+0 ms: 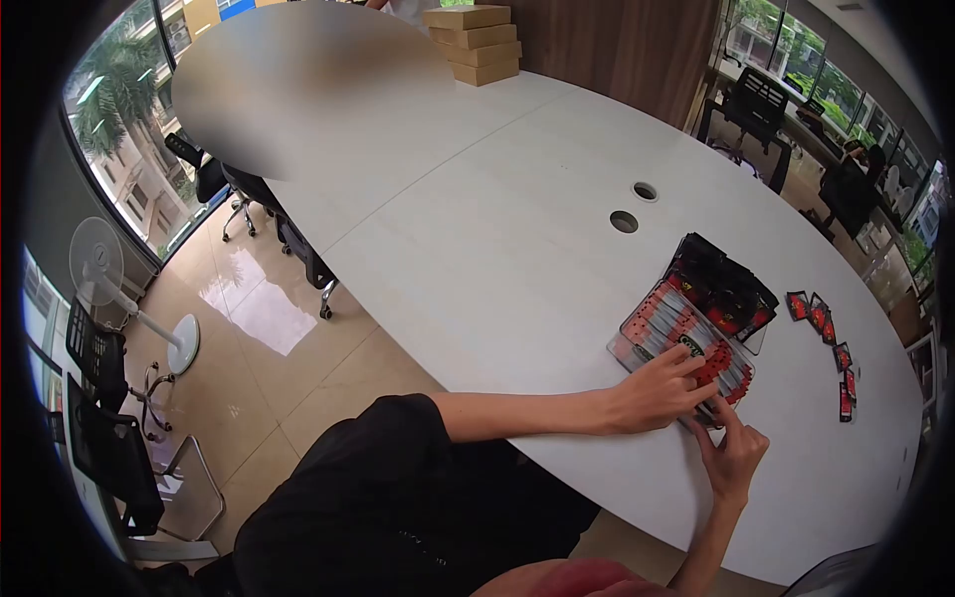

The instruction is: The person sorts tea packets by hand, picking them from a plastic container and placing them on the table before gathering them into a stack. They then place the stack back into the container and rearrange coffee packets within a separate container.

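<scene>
On the white table (477, 279) lies a clear plastic pack (665, 323) with rows of red and pale items inside. My left hand (657, 391) rests on its near side, fingers bent over the pack. Close beside it, my right hand (731, 448) reaches to the pack's near corner, its fingertips by those of my left hand. What the fingertips grip, if anything, is too small to make out. Touching the pack's far side is a pile of black and red packets (721, 284).
Small red and black packets (844, 356) form a curved line at the right. Two round holes (624, 222) pierce the table beyond the pack. Brown boxes (484, 40) are stacked at the far edge, near a partly visible person. A fan (99, 261) and chairs stand left.
</scene>
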A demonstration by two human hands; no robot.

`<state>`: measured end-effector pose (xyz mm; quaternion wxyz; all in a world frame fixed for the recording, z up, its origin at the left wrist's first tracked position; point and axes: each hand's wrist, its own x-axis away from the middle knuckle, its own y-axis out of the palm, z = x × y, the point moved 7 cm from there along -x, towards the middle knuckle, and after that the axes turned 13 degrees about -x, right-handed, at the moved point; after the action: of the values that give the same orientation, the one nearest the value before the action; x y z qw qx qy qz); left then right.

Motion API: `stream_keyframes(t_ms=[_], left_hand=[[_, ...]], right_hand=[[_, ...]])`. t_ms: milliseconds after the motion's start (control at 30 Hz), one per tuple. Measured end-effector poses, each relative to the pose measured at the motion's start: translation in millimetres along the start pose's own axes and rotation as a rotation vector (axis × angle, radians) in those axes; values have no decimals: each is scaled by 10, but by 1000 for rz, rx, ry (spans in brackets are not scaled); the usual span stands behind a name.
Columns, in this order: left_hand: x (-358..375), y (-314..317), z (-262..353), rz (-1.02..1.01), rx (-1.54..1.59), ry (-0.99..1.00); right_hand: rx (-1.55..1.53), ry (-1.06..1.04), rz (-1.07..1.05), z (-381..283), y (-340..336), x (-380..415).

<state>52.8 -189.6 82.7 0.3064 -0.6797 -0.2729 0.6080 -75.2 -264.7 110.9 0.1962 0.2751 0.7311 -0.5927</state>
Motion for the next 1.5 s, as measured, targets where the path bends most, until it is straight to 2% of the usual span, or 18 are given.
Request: stream_keyframes(t_ms=[67, 133, 300, 367, 1267, 1367, 1433, 1500], left_hand=[[1, -16, 0, 80, -35, 17], [-5, -54, -7, 133, -82, 30], [-72, -263, -81, 220, -62, -33], [-71, -243, -140, 214, -79, -88], [-9, -153, -73, 200, 21, -71], [-27, -188, -127, 156, 75, -91], [-41, -252, -146, 150, -36, -93], [-62, -308, -164, 96, -8, -114]], right_hand=[[-29, -17, 32, -1, -28, -5], [-92, 14, 150, 25, -116, -8], [-95, -23, 176, 51, -121, 1], [-104, -27, 175, 54, -109, 2], [-137, -13, 176, 66, -102, 2], [-109, -27, 156, -4, -148, -52], [-120, -22, 168, 21, -143, -47], [-96, -42, 183, 2, -159, -50]])
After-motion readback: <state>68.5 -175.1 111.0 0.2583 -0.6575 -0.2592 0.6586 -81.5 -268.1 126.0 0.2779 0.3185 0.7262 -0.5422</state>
